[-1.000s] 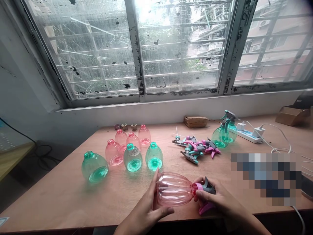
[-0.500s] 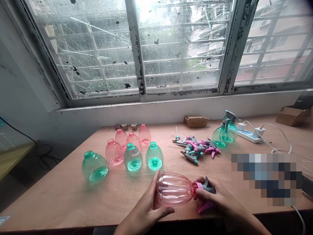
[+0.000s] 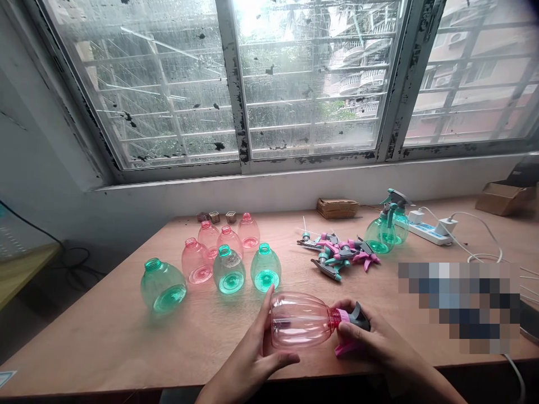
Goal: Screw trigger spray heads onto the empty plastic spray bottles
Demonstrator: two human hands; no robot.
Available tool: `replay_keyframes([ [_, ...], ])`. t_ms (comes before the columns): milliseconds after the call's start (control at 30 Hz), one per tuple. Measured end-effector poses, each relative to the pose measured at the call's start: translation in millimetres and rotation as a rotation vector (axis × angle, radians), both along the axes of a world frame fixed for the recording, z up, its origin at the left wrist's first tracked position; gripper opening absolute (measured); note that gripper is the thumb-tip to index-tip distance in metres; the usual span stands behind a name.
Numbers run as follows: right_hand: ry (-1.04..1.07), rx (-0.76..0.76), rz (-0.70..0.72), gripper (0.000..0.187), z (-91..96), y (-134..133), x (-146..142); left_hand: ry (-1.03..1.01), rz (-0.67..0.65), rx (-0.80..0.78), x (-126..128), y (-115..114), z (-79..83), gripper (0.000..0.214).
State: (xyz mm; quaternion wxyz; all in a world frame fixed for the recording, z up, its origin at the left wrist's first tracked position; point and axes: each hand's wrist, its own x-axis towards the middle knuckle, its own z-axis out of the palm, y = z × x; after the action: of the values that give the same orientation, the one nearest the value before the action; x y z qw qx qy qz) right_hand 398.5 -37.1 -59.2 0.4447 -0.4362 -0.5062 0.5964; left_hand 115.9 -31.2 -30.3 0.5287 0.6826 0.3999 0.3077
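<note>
A clear pink spray bottle (image 3: 300, 321) lies sideways between my hands, above the front of the table. My left hand (image 3: 256, 350) cups its base, thumb below and fingers behind. At the neck, my right hand (image 3: 366, 334) is closed around a pink and grey trigger spray head (image 3: 357, 317), which sits on the bottle's mouth. The pink trigger (image 3: 347, 349) points down beneath my right fingers. Whether the collar is fully screwed on, I cannot tell. Just behind my left fingertips stands an open green bottle (image 3: 265, 269).
More open bottles, green (image 3: 163, 286) and pink (image 3: 197, 262), stand at left. A pile of trigger spray heads (image 3: 341, 252) lies mid-table. Behind it are green bottles with heads fitted (image 3: 380, 233), a power strip (image 3: 429, 233) with cables, and a cardboard box (image 3: 505, 197).
The spray head has turned slightly at the neck, its trigger shifting a little left and up. The bottle has risen slightly, still in both hands.
</note>
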Motion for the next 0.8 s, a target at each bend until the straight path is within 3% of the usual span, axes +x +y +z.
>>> replay_keyframes([
  [167,0.077,-0.003,-0.048,0.048,-5.8,2.1,-1.4,0.032,0.000,0.015,-0.9,-1.2,0.0,0.115],
  [400,0.097,-0.027,-0.070,0.050,-8.5,3.2,-1.4,0.040,-0.019,-0.051,-5.8,0.4,-2.4,0.102],
  [667,0.055,-0.025,-0.052,0.045,-4.5,3.8,-0.3,0.012,-0.030,0.093,-3.7,1.8,-7.9,0.087],
  [800,0.033,-0.013,-0.036,0.043,-2.4,3.1,-0.8,0.052,-0.015,0.100,-2.5,1.1,-7.4,0.096],
])
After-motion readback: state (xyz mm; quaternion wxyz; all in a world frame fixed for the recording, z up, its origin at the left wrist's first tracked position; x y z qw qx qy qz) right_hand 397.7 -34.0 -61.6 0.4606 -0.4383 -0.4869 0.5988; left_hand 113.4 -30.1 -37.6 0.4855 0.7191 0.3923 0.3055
